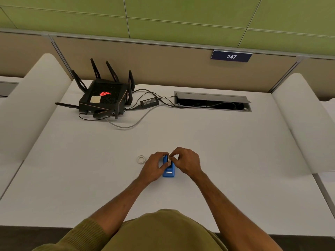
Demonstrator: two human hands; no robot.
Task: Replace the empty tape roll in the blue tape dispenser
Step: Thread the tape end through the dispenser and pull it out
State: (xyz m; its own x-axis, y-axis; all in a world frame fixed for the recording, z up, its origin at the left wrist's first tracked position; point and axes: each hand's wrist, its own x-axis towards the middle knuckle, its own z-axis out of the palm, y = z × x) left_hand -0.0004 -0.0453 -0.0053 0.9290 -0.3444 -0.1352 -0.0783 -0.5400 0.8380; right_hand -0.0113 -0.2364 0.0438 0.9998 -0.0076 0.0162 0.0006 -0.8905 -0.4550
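Two hands, left hand (153, 166) and right hand (186, 163), pinch one blue dispenser (169, 171); one tape ring (141, 159) lies beside.

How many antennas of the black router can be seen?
6: four stand up along the router's back edge, one lies flat toward the left, one lies along its front. More may be hidden behind the body.

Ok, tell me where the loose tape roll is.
The tape roll lies flat on the white desk, just left of the left hand, which steadies the blue dispenser.
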